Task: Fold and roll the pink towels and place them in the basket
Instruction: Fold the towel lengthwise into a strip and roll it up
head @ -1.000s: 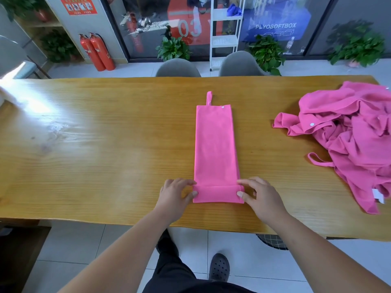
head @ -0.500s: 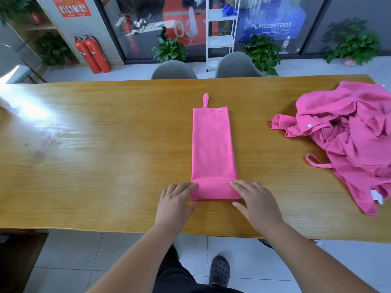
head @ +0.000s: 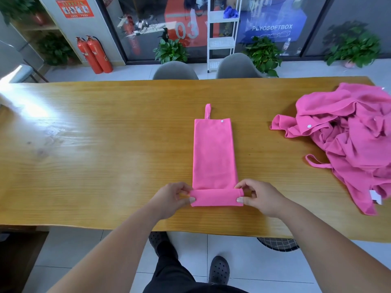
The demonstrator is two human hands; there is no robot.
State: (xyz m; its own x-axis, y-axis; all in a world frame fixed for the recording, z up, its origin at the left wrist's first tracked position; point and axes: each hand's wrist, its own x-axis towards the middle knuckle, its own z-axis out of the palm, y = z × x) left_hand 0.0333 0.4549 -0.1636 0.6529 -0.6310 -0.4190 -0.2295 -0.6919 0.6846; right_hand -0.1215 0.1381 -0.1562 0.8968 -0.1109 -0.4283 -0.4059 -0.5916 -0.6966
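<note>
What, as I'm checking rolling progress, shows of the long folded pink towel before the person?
The long folded pink towel is soft matte cloth in a narrow strip, flat on the wooden table, pointing away from the person. Its far end has a hanging loop and a white snap. The near end is rolled into a short tube, pinched at each end by the left hand and right hand.
</note>
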